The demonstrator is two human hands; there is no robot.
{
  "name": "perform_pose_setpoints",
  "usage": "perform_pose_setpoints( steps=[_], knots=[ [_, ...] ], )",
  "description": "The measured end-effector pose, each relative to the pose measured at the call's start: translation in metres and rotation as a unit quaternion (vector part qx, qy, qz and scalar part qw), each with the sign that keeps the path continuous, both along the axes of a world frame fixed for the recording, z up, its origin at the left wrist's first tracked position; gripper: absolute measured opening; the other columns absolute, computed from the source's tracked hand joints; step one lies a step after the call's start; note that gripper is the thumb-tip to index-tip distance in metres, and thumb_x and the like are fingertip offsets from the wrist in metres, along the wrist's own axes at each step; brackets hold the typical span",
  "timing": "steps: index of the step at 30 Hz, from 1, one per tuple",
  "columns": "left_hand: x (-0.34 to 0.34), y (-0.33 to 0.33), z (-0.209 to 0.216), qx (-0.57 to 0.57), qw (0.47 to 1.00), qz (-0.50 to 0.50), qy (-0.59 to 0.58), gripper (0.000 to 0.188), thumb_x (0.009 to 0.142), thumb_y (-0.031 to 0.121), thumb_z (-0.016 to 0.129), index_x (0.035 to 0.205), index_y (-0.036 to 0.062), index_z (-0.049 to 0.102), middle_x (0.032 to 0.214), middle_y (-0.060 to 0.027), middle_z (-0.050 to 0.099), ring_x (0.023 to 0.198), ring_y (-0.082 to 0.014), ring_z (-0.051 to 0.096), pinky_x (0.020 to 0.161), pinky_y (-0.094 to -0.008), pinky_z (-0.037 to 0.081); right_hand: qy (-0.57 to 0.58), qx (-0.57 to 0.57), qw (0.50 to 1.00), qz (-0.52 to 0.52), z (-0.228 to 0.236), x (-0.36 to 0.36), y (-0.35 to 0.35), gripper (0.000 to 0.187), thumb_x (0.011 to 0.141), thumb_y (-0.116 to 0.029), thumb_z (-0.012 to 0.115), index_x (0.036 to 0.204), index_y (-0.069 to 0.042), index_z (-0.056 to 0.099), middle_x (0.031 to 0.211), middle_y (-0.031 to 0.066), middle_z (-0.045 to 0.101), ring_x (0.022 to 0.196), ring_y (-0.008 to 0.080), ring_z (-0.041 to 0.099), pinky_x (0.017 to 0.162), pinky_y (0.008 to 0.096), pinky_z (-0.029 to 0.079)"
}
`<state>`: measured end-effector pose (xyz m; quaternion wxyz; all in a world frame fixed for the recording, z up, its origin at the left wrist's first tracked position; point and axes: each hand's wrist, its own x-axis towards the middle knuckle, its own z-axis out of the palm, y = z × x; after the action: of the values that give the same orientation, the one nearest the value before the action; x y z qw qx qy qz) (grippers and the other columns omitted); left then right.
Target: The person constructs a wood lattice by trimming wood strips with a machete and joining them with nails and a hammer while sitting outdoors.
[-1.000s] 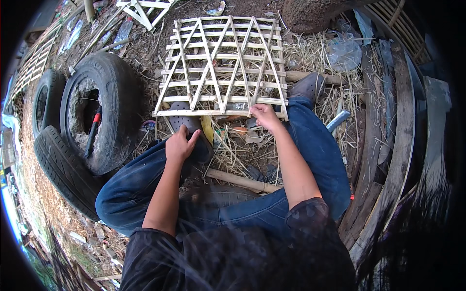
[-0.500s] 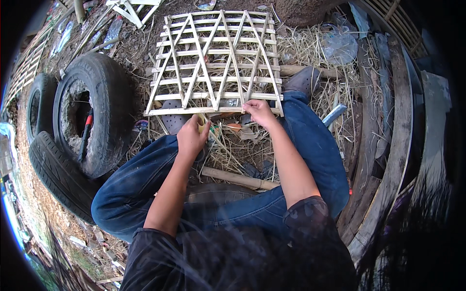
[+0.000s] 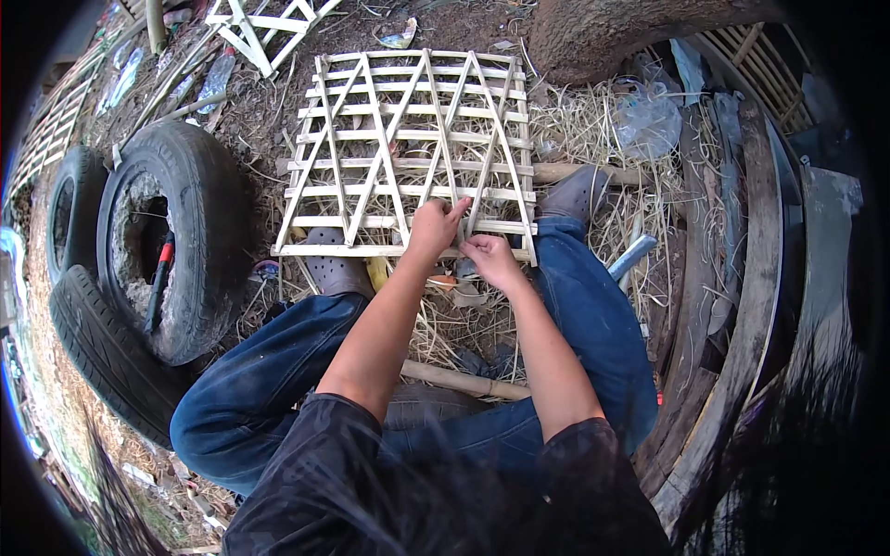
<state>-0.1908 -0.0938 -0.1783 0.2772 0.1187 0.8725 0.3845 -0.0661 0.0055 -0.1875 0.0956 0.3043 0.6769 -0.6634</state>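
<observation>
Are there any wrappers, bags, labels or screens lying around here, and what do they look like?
Clear plastic bag: crumpled, see-through, on the straw to the upper right, beyond the bamboo frame.
Wrapper scrap: small, pale and crumpled, on the dirt above the frame's top edge.
Flattened packet: long, greyish, on the ground at upper left, above the tyre.
No signs or screens show.

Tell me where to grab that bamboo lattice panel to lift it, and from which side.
Grip the bamboo lattice panel by its lowest cross slat, near the two bottom corners, coming from the person's side. That edge lies nearest the knees, both the left hand and right hand already rest there, and the gaps between slats let fingers hook under. The far edge is probably an awkward stretch.
</observation>
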Motion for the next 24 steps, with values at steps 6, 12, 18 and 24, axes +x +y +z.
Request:
perform_pose_setpoints(
  steps=[6, 12, 18, 24],
  knots=[
    [0.006, 0.001, -0.011, 0.040, 0.998, -0.018, 0.054, 0.057, 0.081, 0.049, 0.067, 0.066, -0.0045, 0.057, 0.057, -0.0220, 0.056, 0.056, -0.0383, 0.057, 0.057, -0.0450, 0.046, 0.007, 0.029, 0.999, 0.018, -0.007, 0.004, 0.003, 0.019, 0.088, -0.017, 0.065, 0.089, 0.002, 0.068, 0.074, 0.0015, 0.066, 0.064, 0.0043, 0.053, 0.057, 0.0231, 0.042],
    [0.012, 0.002, -0.013, 0.046, 0.992, -0.020, 0.113, 0.051, 0.083, 0.044, 0.067, 0.072, -0.0052, 0.057, 0.062, -0.0256, 0.057, 0.060, -0.0430, 0.058, 0.057, -0.0473, 0.046, 0.016, 0.027, 0.999, 0.008, -0.006, 0.004, 0.000, 0.019, 0.089, -0.016, 0.064, 0.091, 0.002, 0.067, 0.074, 0.0005, 0.065, 0.065, 0.0040, 0.053, 0.058, 0.0230, 0.043],
    [0.012, 0.000, -0.012, 0.038, 0.992, -0.022, 0.115, 0.048, 0.085, 0.041, 0.066, 0.076, -0.0052, 0.056, 0.065, -0.0271, 0.058, 0.065, -0.0448, 0.059, 0.059, -0.0492, 0.046, 0.005, 0.017, 1.000, 0.015, -0.004, 0.002, -0.001, 0.019, 0.089, -0.016, 0.064, 0.093, 0.002, 0.068, 0.075, 0.0005, 0.066, 0.065, 0.0040, 0.053, 0.059, 0.0230, 0.043],
    [0.018, 0.006, -0.015, 0.035, 0.992, -0.032, 0.117, 0.047, 0.086, 0.041, 0.064, 0.076, -0.0035, 0.055, 0.065, -0.0252, 0.059, 0.064, -0.0445, 0.059, 0.058, -0.0490, 0.045, 0.011, 0.022, 1.000, -0.003, 0.000, 0.008, 0.003, 0.020, 0.089, -0.017, 0.064, 0.093, 0.003, 0.069, 0.076, 0.0007, 0.066, 0.065, 0.0041, 0.053, 0.059, 0.0235, 0.043]
  ],
)
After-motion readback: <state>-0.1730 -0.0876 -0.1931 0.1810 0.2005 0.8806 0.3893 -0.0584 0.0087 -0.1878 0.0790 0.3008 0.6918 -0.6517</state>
